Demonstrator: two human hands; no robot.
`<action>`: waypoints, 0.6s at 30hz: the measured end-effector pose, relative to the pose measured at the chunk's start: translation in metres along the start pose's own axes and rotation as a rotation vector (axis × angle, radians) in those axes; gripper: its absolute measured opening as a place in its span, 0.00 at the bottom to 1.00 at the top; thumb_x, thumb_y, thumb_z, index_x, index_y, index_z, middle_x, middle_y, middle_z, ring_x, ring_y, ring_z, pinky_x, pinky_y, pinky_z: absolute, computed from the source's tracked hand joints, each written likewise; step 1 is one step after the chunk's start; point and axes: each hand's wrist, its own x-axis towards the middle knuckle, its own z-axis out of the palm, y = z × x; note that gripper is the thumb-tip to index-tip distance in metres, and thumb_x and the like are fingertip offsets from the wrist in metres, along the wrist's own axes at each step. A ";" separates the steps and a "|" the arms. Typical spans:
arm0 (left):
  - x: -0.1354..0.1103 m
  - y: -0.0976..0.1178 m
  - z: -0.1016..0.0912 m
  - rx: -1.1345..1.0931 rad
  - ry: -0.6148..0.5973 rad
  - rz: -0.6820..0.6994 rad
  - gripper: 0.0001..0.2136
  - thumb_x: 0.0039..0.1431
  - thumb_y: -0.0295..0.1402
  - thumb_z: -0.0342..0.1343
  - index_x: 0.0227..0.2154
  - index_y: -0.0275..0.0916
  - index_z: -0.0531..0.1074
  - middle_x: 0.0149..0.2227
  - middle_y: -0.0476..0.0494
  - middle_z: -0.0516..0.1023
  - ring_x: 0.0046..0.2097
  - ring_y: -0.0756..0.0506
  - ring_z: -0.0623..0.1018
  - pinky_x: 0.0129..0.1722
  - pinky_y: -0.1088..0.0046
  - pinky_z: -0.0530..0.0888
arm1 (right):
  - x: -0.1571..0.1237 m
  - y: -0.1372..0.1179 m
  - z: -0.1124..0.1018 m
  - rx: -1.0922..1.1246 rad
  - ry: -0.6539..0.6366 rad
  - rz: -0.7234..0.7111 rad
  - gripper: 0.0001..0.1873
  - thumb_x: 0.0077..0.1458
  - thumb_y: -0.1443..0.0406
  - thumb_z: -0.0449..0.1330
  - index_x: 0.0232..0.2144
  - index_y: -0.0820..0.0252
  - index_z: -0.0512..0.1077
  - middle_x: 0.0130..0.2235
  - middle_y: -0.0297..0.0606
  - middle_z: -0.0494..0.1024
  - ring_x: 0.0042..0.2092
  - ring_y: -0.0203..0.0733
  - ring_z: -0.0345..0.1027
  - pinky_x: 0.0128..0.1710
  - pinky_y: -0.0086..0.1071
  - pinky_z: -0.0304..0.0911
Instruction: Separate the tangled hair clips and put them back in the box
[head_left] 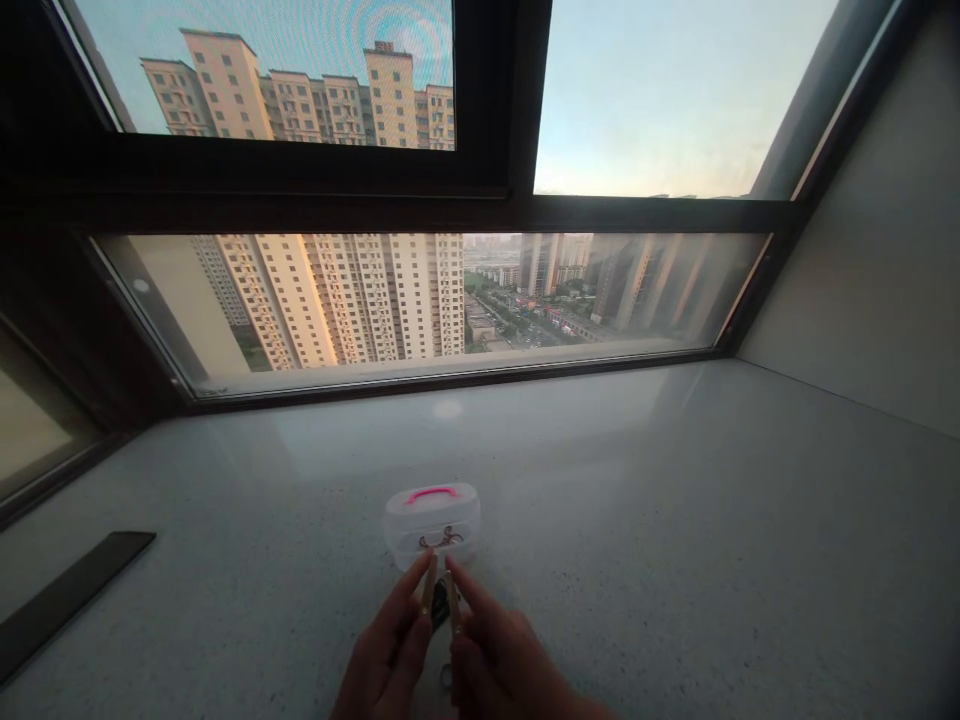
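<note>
Our left hand (384, 648) and right hand (496, 652) each pinch a slim pale strip (428, 588) near a rounded, translucent box (427, 511).

Wide lane right of the right hand (499, 645) over the sill (675, 530). Translucent box (409, 515) blocks straight ahead. Gap between left hand (384, 640) and dark strip (75, 600). Window frame (480, 214) bounds far side.
</note>
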 end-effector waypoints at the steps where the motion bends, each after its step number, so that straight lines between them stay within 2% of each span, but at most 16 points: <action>1: -0.001 0.001 0.001 -0.002 0.002 -0.002 0.25 0.52 0.45 0.56 0.52 0.41 0.70 0.31 0.45 0.77 0.39 0.41 0.76 0.43 0.67 0.74 | 0.000 0.000 0.000 -0.013 0.009 -0.012 0.32 0.62 0.56 0.45 0.64 0.58 0.42 0.25 0.36 0.72 0.20 0.34 0.63 0.23 0.29 0.65; 5: -0.004 0.005 0.005 -0.021 0.020 -0.016 0.23 0.52 0.43 0.56 0.51 0.44 0.70 0.45 0.45 0.77 0.50 0.39 0.73 0.52 0.65 0.68 | 0.001 -0.004 0.000 -0.005 0.009 -0.003 0.31 0.62 0.58 0.45 0.64 0.59 0.44 0.23 0.34 0.71 0.20 0.34 0.63 0.22 0.28 0.65; 8: -0.006 0.006 0.006 -0.042 0.023 -0.037 0.22 0.52 0.42 0.57 0.51 0.45 0.70 0.50 0.46 0.74 0.52 0.39 0.71 0.52 0.68 0.68 | 0.000 -0.009 0.000 0.000 0.017 -0.007 0.31 0.62 0.60 0.46 0.64 0.58 0.44 0.23 0.34 0.71 0.20 0.33 0.64 0.23 0.28 0.66; 11: -0.005 0.004 0.005 -0.053 -0.008 -0.056 0.24 0.52 0.43 0.57 0.53 0.44 0.68 0.43 0.45 0.76 0.47 0.41 0.74 0.44 0.71 0.72 | -0.002 -0.012 0.001 0.010 0.033 -0.020 0.30 0.62 0.62 0.47 0.64 0.57 0.43 0.23 0.33 0.70 0.21 0.33 0.64 0.24 0.28 0.66; 14: -0.004 0.001 0.002 -0.059 -0.070 -0.059 0.26 0.54 0.43 0.55 0.55 0.42 0.64 0.34 0.46 0.75 0.36 0.45 0.74 0.35 0.73 0.72 | -0.003 -0.014 0.002 0.026 0.045 -0.001 0.30 0.61 0.64 0.48 0.63 0.55 0.45 0.23 0.31 0.69 0.21 0.32 0.63 0.25 0.29 0.66; 16: -0.004 -0.001 0.001 -0.059 -0.117 -0.065 0.27 0.56 0.43 0.53 0.58 0.41 0.60 0.27 0.49 0.71 0.27 0.50 0.70 0.28 0.76 0.69 | -0.004 -0.015 0.003 0.050 0.068 0.027 0.30 0.61 0.63 0.49 0.63 0.55 0.46 0.24 0.31 0.68 0.21 0.31 0.62 0.24 0.29 0.66; 18: -0.003 -0.002 0.001 -0.065 -0.140 -0.064 0.27 0.58 0.43 0.51 0.58 0.40 0.58 0.24 0.52 0.66 0.24 0.52 0.65 0.25 0.78 0.66 | -0.004 -0.016 0.004 0.087 0.093 0.055 0.30 0.60 0.63 0.50 0.63 0.55 0.47 0.24 0.30 0.67 0.20 0.31 0.62 0.23 0.28 0.66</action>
